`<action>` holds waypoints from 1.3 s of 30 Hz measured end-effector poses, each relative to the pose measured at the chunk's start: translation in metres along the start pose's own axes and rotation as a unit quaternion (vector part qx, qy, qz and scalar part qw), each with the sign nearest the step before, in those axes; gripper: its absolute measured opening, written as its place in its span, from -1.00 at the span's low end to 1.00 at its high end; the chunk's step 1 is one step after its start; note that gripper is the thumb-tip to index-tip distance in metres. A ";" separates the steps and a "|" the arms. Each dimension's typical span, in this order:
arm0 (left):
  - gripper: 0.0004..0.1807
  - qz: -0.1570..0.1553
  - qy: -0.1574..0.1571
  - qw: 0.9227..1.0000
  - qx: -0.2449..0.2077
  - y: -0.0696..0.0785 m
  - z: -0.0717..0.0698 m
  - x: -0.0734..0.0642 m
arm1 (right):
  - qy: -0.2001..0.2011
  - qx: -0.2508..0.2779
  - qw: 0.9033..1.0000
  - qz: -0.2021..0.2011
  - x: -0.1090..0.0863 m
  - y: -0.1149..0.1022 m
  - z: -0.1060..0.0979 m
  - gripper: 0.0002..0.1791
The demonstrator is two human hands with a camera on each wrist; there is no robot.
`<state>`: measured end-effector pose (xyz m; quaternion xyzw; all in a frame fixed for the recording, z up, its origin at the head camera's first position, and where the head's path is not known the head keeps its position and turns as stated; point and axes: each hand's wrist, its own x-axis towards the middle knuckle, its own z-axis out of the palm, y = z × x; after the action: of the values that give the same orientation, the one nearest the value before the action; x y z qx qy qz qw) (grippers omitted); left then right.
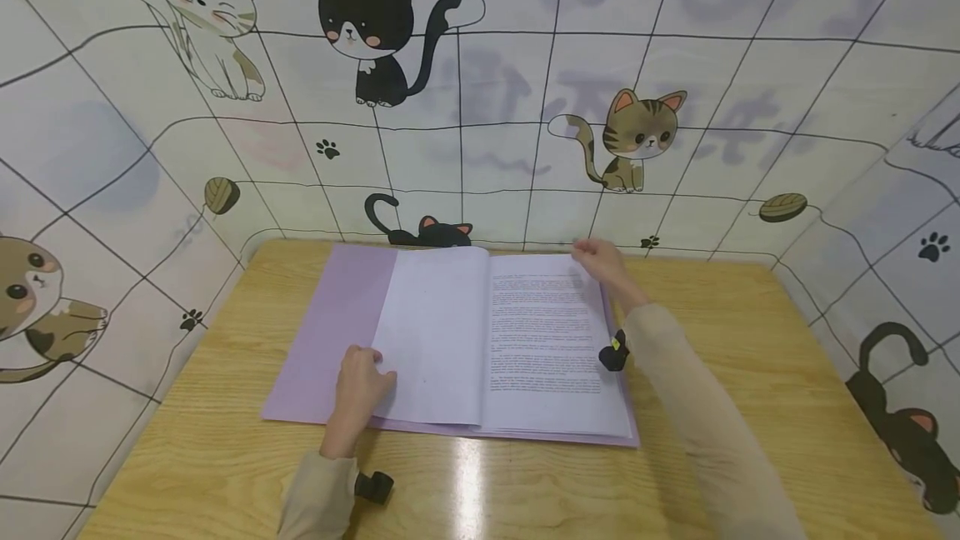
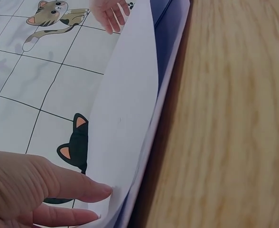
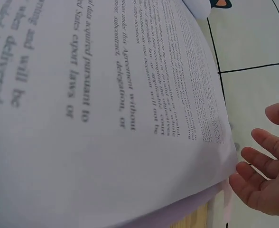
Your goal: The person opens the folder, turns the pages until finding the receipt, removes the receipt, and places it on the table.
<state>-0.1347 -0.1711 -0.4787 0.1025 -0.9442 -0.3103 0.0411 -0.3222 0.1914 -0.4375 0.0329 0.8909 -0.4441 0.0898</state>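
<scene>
A lilac folder lies spread on the table with white sheets inside. The left page is blank, and the right page carries dense printed text. My left hand rests at the blank page's left edge; in the left wrist view its thumb and index finger touch the paper with a gap between them. At the far right corner of the printed page is my right hand. In the right wrist view its fingers are spread and relaxed beside the page edge, gripping nothing.
The wooden table extends around the folder. A white wall with cat drawings and grid lines rises behind it and at both sides. Small black devices sit at the left wrist and right wrist.
</scene>
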 end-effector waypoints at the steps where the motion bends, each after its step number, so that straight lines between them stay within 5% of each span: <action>1: -0.69 -0.001 0.000 1.000 0.001 0.000 0.000 0.000 | -0.003 -0.004 1.000 0.002 0.001 0.000 0.000 -0.50; 13: -0.74 0.016 0.026 0.999 0.012 0.002 0.001 -0.001 | -0.002 -0.030 1.000 0.000 0.008 0.011 -0.003 -0.46; 20: -0.73 0.024 0.000 1.000 -0.003 -0.002 0.001 0.001 | 0.013 -0.029 0.999 0.011 0.007 0.009 -0.003 -0.48; 26: -0.73 0.039 -0.002 0.999 -0.031 -0.008 0.001 0.001 | 0.027 -0.068 0.997 0.006 0.008 0.007 -0.003 -0.50; 39: -0.74 0.036 -0.006 0.999 -0.037 -0.011 0.002 0.001 | 0.040 -0.053 0.998 -0.006 0.006 0.010 -0.007 -0.54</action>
<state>-0.1344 -0.1788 -0.4864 0.0652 -0.9354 -0.3440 0.0500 -0.3279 0.2027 -0.4427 0.0400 0.9163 -0.3949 0.0530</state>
